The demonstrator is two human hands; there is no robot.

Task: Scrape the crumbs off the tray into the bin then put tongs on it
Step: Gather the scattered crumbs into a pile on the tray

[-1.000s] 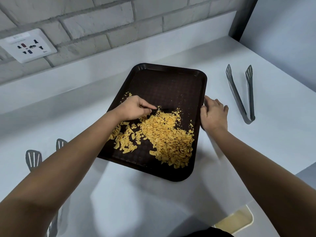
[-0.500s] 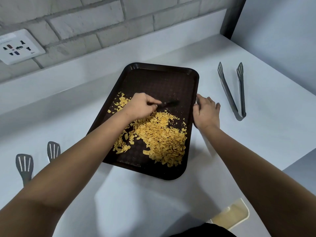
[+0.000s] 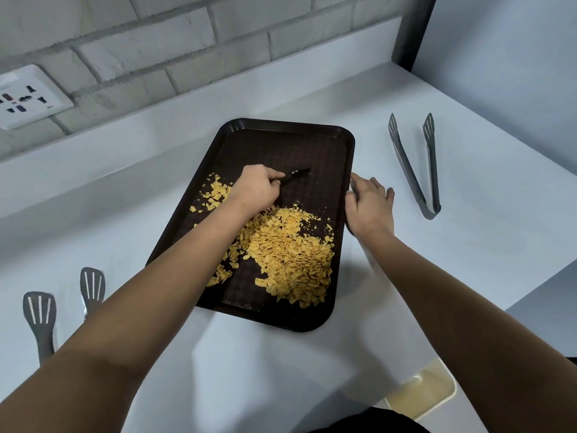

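At the far left, well away from either hand, a wall socket (image 3: pixel 29 96) sits in the brick wall, and below it two slotted spatulas (image 3: pixel 40 317) lie on the white counter (image 3: pixel 499 214), outside the left forearm.

The left hand (image 3: pixel 254 189) is over the middle of the dark tray (image 3: pixel 281 142), its fingers curled round the handle of a small black scraper (image 3: pixel 295 175). The tool's tip sticks out past the knuckles, toward the tray's far right part; whether the tip touches the tray floor cannot be told. Behind and to the left of those curled fingers lies a thin scatter of yellow crumbs, and below the wrist, toward the person, is the main heap of crumbs (image 3: pixel 290 257), filling the near right part of the tray (the forearm hides some of it). Beyond the scraper's tip the tray floor is bare apart from tiny specks.

The right hand (image 3: pixel 368 207) rests against the tray's right rim, thumb on the rim side and the fingers loosely spread on the counter just outside it. How firmly it holds the rim cannot be told.

To the right of those fingers, near but apart from them, the grey tongs (image 3: pixel 415 170) lie on the counter with arms splayed, tips pointing away from the person and hinge nearest. Below the right forearm, past the counter's near edge, a corner of a pale bin (image 3: pixel 421 393) shows.
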